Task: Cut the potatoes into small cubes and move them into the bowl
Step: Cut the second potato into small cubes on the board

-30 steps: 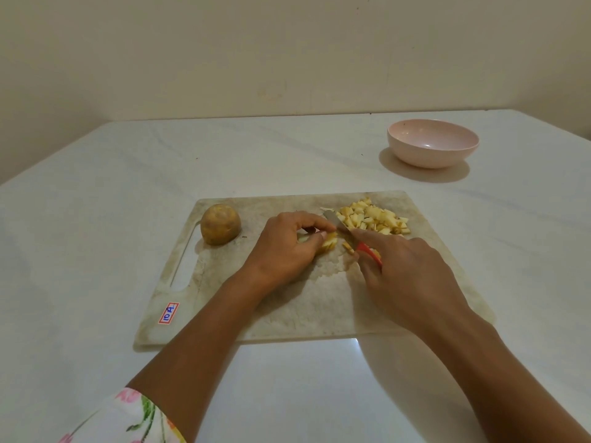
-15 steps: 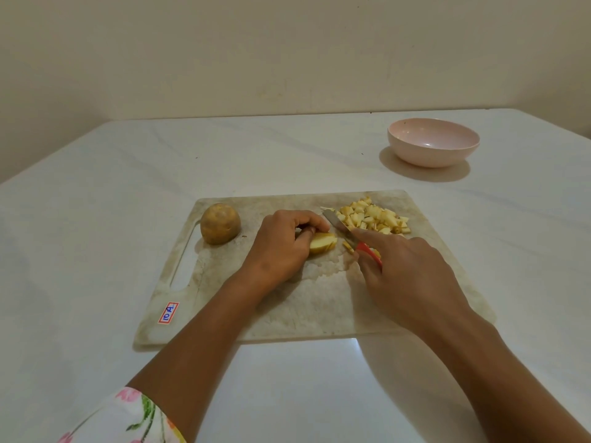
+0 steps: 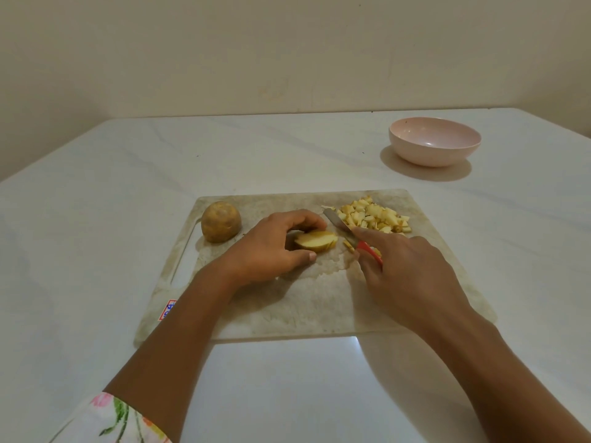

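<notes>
Now left hand (image 3: pixel 271 247) cups sliced potato (image 3: pixel 316 242) between fingers and thumb — right hand (image 3: pixel 406 270) grips knife (image 3: pixel 351 236), blade just beside it.

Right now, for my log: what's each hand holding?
Left hand: holds the potato piece.
Right hand: grips the knife.

left hand (image 3: pixel 271 247) holds sliced potato (image 3: pixel 315 242), right hand (image 3: pixel 406 270) holds knife (image 3: pixel 339 223)

White table (image 3: pixel 96 251): cutting board (image 3: pixel 287 314), pink bowl (image 3: pixel 435 155).
</notes>
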